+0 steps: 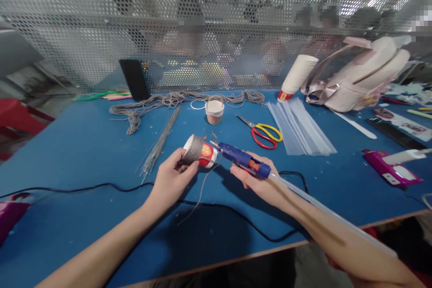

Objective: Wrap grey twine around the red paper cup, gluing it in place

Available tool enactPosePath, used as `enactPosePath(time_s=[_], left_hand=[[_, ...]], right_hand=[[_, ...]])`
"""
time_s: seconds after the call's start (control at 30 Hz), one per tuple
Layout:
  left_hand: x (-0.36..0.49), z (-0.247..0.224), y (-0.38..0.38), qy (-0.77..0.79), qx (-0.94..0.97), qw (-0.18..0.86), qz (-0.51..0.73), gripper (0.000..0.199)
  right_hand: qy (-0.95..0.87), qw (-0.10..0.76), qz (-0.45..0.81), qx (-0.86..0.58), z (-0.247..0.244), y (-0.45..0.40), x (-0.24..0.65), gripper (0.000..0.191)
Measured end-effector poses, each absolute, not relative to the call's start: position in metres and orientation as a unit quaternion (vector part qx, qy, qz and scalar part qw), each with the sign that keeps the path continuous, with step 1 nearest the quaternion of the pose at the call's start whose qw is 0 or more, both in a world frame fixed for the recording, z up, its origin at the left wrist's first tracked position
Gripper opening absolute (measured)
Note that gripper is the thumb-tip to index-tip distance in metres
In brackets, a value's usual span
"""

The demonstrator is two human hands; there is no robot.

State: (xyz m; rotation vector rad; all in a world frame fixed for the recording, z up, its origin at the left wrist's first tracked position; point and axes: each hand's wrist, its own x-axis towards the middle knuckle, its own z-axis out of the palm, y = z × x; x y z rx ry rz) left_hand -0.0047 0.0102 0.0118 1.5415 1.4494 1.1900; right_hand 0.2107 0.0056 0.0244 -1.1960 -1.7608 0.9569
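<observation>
My left hand (173, 175) is closed around a paper cup (207, 153) that lies tilted on its side. Grey cord is wound over the cup's wider part, and a loose end of it trails down toward the table. The red band with a gold emblem still shows near the base. In my right hand (258, 175) is a blue glue gun (241, 159), its nozzle close to the cup's base end. A clear glue stick runs out of its back along my forearm. Whether nozzle and cup touch is too small to tell.
Behind are a small wrapped cup (214, 112), grey cord (175, 97), a phone (134, 79) and stacked cups (297, 76). Scissors (261, 132), clear strips (300, 130) and a backpack (364, 72) lie right; wires (160, 144) lie left. A black cable (232, 209) crosses in front.
</observation>
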Motion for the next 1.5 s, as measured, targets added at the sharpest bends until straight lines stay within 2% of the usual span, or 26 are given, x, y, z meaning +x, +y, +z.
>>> enactPosePath(time_s=[0.17,0.37,1.5], left_hand=[[-0.008,0.008,0.01,0.546,0.645,0.285,0.452,0.011],[-0.009,0.008,0.01,0.533,0.675,0.241,0.449,0.007],[-0.007,0.009,0.008,0.538,0.687,0.23,0.431,0.01]], right_hand=[[-0.711,0.356,0.4,-0.456,0.024,0.008,0.211,0.027],[-0.723,0.345,0.395,-0.45,0.019,0.005,0.209,0.028],[-0.801,0.355,0.285,-0.39,0.013,0.001,0.206,0.028]])
